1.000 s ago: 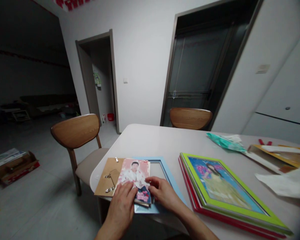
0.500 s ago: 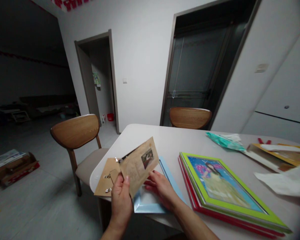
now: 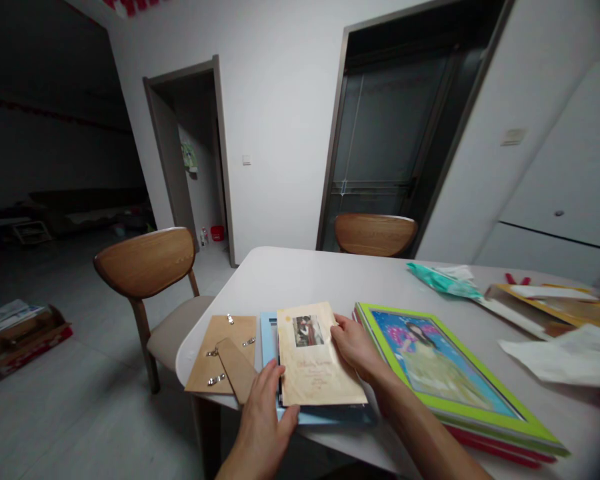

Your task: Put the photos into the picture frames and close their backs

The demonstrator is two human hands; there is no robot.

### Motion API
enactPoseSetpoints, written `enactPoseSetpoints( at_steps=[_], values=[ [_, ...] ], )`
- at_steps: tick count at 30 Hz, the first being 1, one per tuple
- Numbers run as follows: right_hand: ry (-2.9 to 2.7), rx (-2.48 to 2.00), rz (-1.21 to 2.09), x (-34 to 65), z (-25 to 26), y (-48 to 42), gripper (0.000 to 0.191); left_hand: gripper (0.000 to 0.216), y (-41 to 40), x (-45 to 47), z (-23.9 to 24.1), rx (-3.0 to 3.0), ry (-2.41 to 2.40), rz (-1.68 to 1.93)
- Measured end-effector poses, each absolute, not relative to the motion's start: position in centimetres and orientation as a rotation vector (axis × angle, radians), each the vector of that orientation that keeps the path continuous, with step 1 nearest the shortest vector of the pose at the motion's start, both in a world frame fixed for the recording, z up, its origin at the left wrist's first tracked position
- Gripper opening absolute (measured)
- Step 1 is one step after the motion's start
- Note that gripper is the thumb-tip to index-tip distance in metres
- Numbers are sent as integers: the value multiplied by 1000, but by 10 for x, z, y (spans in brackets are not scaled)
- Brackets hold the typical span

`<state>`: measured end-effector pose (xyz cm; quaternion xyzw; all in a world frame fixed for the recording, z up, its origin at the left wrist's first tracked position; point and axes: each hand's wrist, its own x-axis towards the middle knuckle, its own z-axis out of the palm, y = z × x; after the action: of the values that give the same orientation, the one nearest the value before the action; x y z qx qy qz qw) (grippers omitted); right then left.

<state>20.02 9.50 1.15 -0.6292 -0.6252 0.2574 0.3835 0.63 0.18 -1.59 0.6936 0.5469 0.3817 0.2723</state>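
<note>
A cream printed sheet (image 3: 320,370) with a small photo near its top lies over the light-blue picture frame (image 3: 269,333); a dark edge shows beneath it. My left hand (image 3: 266,417) grips its lower left corner, fingers along the side and thumb at the bottom edge. At the upper right edge, my right hand (image 3: 357,343) holds the sheet with curled fingers. Left of the blue frame lies a brown backing board (image 3: 205,363) with metal clips and a stand leg (image 3: 237,373), whose lower end is close to my left hand.
Right of my hands is a stack of picture frames, a green one (image 3: 443,367) on top. Beyond lie a teal-and-white wrapper (image 3: 445,280), a yellow envelope (image 3: 550,307) and white paper (image 3: 565,357). Wooden chairs stand at the table's left (image 3: 145,263) and far side (image 3: 375,235).
The sheet has come down from a tilted position in the air onto the blue frame. My right hand has moved up to its right edge, and my left hand has shifted to the lower left corner.
</note>
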Motion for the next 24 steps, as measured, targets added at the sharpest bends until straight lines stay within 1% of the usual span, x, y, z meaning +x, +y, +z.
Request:
enactPoseSetpoints(
  at_steps=[4, 9, 12, 18, 24],
  values=[
    [-1644, -1669, 607, 196, 12, 104, 40, 52, 1, 8, -20, 2025, 1485, 888],
    [-1696, -1719, 545, 183, 0, 110, 37, 52, 4, 6, -27, 2262, 1443, 788],
    [-1709, -1751, 515, 184, -3, 112, 35, 50, 5, 4, -28, 2318, 1424, 775],
    [-1751, -1808, 485, 189, -3, 113, 36, 55, 4, 3, -25, 2311, 1416, 779],
    [-1796, -1926, 318, 180, -9, 108, 32, 28, 5, 2, -20, 2285, 1383, 776]
  ],
)
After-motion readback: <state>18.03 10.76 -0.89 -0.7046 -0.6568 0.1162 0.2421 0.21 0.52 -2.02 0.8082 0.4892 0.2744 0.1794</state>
